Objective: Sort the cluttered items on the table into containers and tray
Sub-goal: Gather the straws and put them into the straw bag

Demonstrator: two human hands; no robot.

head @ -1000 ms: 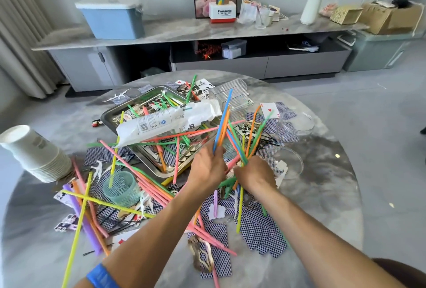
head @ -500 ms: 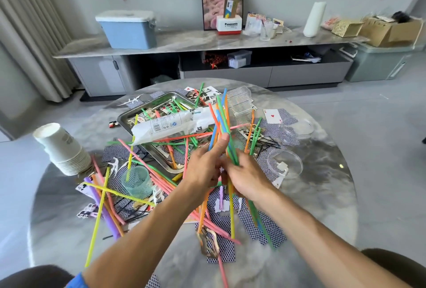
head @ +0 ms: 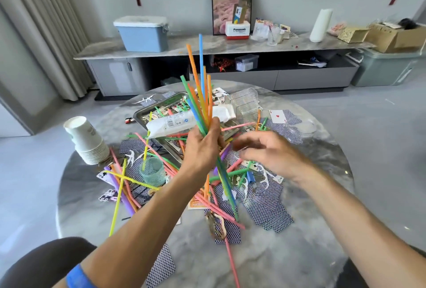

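Bundle of coloured plastic drinking straws [head: 202,94]: clamped upright in the left hand [head: 204,147], long axis near-vertical, tips fanned toward the far wall, lower ends trailing down to the round grey marble table [head: 322,230].

Right hand [head: 265,151]: just right of the bundle, fingers spread and loosely curled, nothing held; blurred.

Loose straws: scattered flat on the table to the left and near side of both hands, long axes at mixed angles; the left hand is judged nearer to most.

Rectangular steel tray [head: 144,115]: beyond the hands, littered.

Change: half a second earlier the bundle was gripped by both hands; the right has since been withdrawn, and the bundle raised higher.
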